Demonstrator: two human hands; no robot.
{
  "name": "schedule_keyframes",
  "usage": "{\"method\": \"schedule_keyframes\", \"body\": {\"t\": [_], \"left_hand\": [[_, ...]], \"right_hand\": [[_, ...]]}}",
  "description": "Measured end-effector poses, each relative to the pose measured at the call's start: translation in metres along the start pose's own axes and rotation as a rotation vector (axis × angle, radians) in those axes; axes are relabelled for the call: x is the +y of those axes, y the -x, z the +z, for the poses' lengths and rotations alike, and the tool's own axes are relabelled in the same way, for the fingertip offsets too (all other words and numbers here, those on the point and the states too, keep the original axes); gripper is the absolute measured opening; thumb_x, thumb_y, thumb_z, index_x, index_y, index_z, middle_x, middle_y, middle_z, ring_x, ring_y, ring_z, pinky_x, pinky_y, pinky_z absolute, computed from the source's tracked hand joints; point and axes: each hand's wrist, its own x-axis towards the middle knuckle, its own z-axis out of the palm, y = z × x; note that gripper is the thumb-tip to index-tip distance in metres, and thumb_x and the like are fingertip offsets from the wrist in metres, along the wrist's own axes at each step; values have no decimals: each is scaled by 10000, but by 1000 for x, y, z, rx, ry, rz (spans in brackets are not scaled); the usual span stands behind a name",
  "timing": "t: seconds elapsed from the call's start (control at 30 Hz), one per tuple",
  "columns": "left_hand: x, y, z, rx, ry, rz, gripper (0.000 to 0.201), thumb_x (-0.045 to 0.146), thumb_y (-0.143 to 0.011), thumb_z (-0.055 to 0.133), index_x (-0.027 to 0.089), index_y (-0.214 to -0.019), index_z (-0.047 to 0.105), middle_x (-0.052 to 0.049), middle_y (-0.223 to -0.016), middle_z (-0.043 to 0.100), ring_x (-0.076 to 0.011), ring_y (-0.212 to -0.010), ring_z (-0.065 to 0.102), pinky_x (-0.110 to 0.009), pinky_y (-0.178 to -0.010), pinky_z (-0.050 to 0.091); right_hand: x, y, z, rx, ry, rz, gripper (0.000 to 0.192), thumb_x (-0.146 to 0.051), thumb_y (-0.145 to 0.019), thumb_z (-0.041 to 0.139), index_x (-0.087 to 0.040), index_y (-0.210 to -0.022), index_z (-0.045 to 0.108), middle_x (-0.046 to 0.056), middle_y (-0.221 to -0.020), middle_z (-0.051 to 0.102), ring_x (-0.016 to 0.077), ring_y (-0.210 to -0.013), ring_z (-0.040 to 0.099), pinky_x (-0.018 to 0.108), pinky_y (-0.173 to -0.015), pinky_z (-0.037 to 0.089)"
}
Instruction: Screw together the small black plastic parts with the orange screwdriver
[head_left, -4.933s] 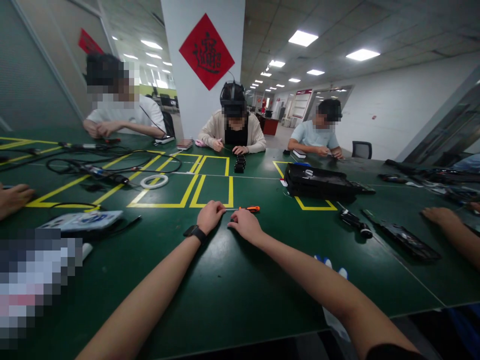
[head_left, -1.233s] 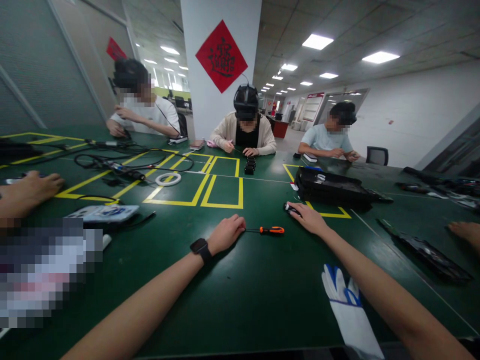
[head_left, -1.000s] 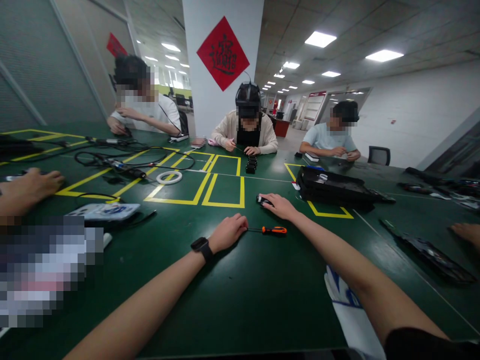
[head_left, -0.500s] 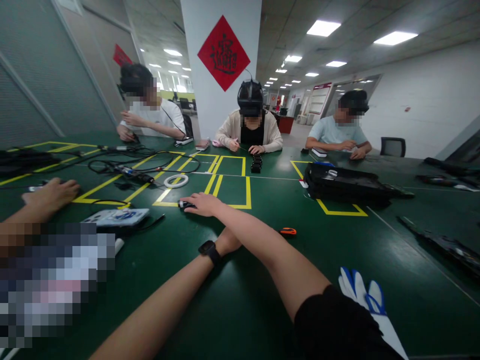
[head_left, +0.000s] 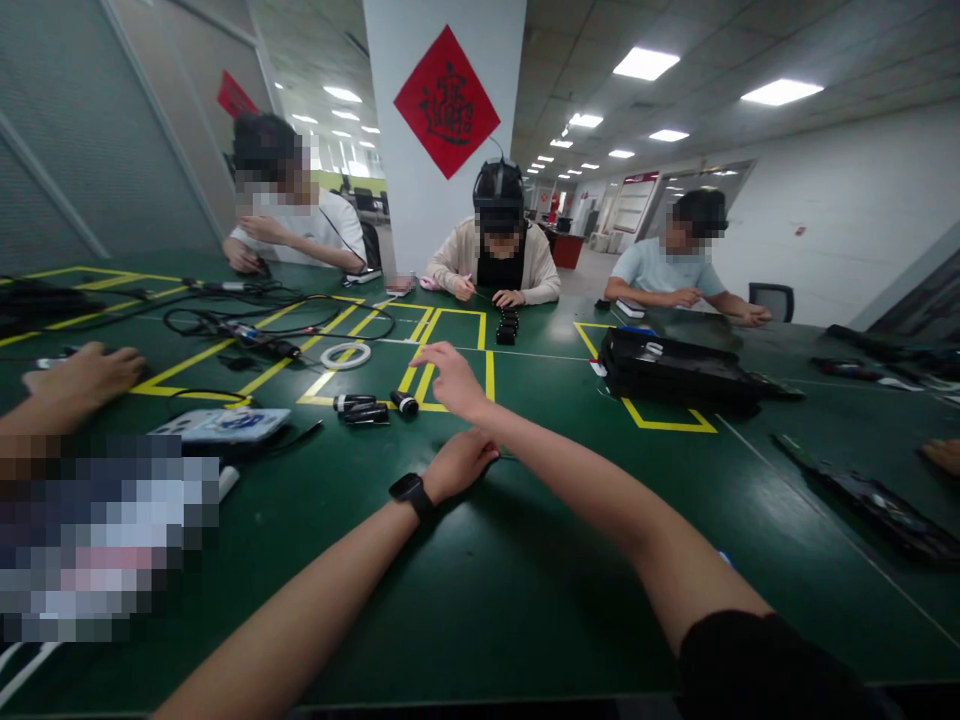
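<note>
My right hand (head_left: 452, 380) hovers over the yellow tape lines, fingers apart and partly bent, with nothing visible in them. Just left of it, a short black cylinder with a pale band (head_left: 405, 402) lies on the green table. More black cylinders (head_left: 363, 409) lie close together beside that one, near the tape's front edge. My left hand (head_left: 466, 464), wearing a black watch on the wrist, rests low over the table with its fingers pinched together. A thin dark piece shows at its fingertips and runs behind my right forearm, so I cannot make out what it is.
A white ring (head_left: 346, 356) and tangled black cables (head_left: 262, 340) lie at the left. A phone (head_left: 225, 424) sits near a neighbour's hand (head_left: 94, 375). A black case (head_left: 671, 365) and a circuit board (head_left: 877, 500) lie right. Three people sit opposite.
My right hand has lifted off the black cylinders and moved right, uncovering them. My left hand has risen slightly. The orange-handled tool and most of the white-blue glove are out of sight.
</note>
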Motion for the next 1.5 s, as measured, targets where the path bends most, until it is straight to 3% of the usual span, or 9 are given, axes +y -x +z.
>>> {"method": "schedule_keyframes", "body": {"t": [0.1,0.2,0.3,0.43,0.63,0.77,1.1,1.37,1.5], "left_hand": [[2,0,-1,-13,-100,25,167,228,-845,401,180,-835,561,-48,-874,565,-161,-763,553,-281,-710,413],[0,-1,-2,24,-204,-14,188,241,-858,378,186,-839,556,-48,-858,545,-154,-726,543,-273,-674,399],[-2,-3,-2,60,-288,-61,186,231,-852,382,189,-839,562,-55,-858,547,-171,-767,542,-290,-703,398],[1,-4,-4,154,-463,-124,193,225,-835,393,188,-859,581,-98,-938,565,-241,-952,513,-371,-812,382],[-12,-5,-27,472,-741,-305,472,242,-782,426,59,-1217,415,-229,-1365,293,-340,-1300,177,-502,-1013,155],[-36,-8,-37,453,-852,-408,584,292,-763,434,-42,-1235,357,-300,-1275,377,-366,-1269,233,-491,-1004,160],[-61,-22,-40,292,-925,-493,354,275,-789,361,17,-936,552,-253,-993,565,-361,-1105,400,-443,-872,283],[-29,-24,-27,290,-872,-442,373,297,-826,293,44,-870,564,-242,-894,584,-360,-978,477,-456,-804,305],[7,-25,-7,345,-722,-382,420,364,-855,275,60,-946,550,-216,-903,573,-355,-977,477,-458,-808,309]], "right_hand": [[11,44,-51,5,31,34,539,70,-629,406,-202,-1060,580,46,-1286,415,183,-1207,350,353,-1028,261],[19,102,-86,-132,70,118,401,-40,-708,488,-193,-1067,575,69,-1255,455,201,-1175,386,387,-1018,278],[22,152,-98,-277,125,228,281,-225,-800,518,-180,-1073,573,99,-1188,503,214,-1125,425,395,-970,332],[22,185,-93,-190,200,283,215,-216,-856,452,-171,-1029,571,90,-1057,554,187,-1024,473,346,-907,378],[25,188,-89,-85,256,339,183,-235,-863,454,-177,-987,575,72,-954,564,184,-925,492,325,-835,399],[28,189,-91,-42,226,399,200,-260,-867,445,-173,-999,567,69,-944,563,178,-911,498,312,-822,400],[32,190,-95,-14,146,492,214,-304,-861,449,-175,-943,599,62,-915,605,176,-863,522,294,-765,393],[43,185,-92,118,43,623,235,-379,-804,515,-162,-742,580,22,-746,578,147,-720,514,263,-677,378],[40,167,-90,148,-329,820,352,-469,-773,517,-162,-602,485,-29,-552,468,105,-521,454,236,-524,362]]}}
